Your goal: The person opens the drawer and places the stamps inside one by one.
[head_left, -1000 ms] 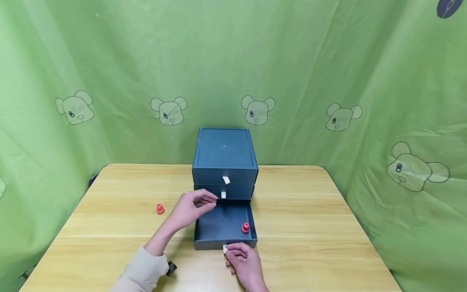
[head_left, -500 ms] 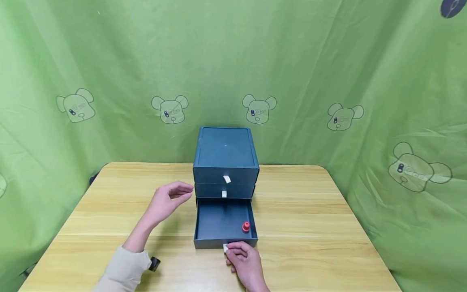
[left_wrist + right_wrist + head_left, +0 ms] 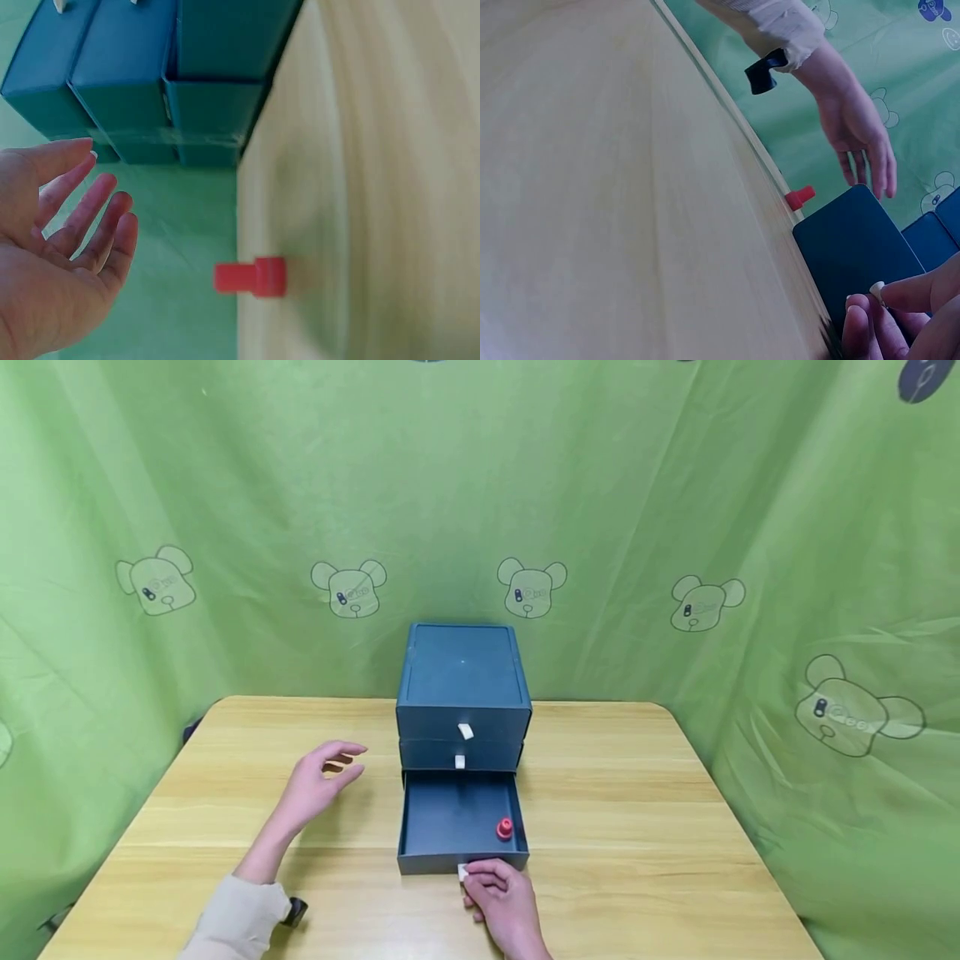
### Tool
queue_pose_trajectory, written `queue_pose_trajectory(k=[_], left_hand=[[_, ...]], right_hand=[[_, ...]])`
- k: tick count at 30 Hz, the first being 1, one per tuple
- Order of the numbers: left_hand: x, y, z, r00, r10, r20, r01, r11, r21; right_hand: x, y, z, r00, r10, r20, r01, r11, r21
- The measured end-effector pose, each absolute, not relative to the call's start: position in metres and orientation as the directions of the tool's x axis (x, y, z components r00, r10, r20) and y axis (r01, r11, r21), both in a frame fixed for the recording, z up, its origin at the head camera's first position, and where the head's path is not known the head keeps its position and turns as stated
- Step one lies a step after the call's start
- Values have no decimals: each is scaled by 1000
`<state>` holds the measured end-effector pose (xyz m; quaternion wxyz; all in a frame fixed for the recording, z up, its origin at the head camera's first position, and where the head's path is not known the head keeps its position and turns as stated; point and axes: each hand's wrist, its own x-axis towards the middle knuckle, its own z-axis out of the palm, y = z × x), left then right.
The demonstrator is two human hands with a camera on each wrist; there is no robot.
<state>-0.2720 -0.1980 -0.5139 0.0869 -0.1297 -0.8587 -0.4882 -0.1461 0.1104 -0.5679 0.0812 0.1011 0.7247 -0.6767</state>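
Note:
My right hand pinches the white handle of the pulled-out bottom drawer between thumb and finger. Inside that drawer, at its front right, sits a small red stepped peg. Left of the drawer unit, my left hand hovers over the table with thumb and fingers apart, holding nothing. A second red peg stands on the table below the left hand; the hand covers it in the head view. The right wrist view shows this peg beside the drawer too.
The blue unit's upper two drawers are closed, each with a white handle. The wooden table extends on both sides of it. A green curtain with bear drawings hangs behind and around. A black strap piece juts from the left sleeve.
My left hand has moved left from above the open drawer to over the peg on the table, its fingers spreading. The right hand and drawer have stayed put.

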Motion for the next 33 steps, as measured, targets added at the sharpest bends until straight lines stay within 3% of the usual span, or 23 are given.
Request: queue_pose_trajectory(k=[9, 16, 33], left_hand=[[-274, -223, -533, -973, 96, 208, 226, 542, 809], [-274, -231, -543, -991, 106, 82, 128, 560, 819], [-272, -235, -550, -998, 60, 10, 47, 673, 738]], right_hand=[[-148, 110, -571, -966, 35, -257, 259, 71, -963], [-147, 109, -569, -964, 39, -263, 265, 71, -962], [-147, 110, -570, -969, 37, -245, 247, 71, -967]])
